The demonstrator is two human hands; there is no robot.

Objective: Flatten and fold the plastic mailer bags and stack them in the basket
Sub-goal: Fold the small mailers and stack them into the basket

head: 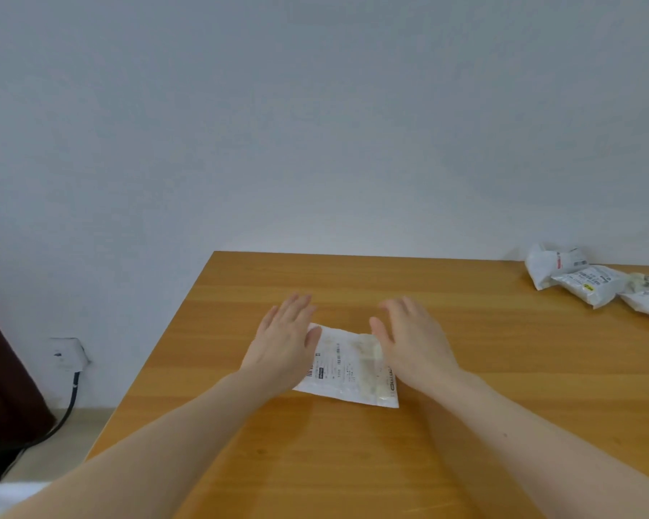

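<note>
Flattening one mailer bag (347, 368) with left hand (283, 342) and right hand (413, 342) spread flat; crumpled bags (592, 282) wait, no basket seen.

Plain pale wall (315, 106), wooden table (502, 368), wall socket (66, 354) with black cable (66, 410), light floor (53, 443)

- The left hand (283, 340) covers the mailer bag's (347, 367) left edge; the right hand (414, 340) covers its right edge.
- The label print on it is too small to read.
- The crumpled mailer bags (596, 280) run past the right edge.
</note>
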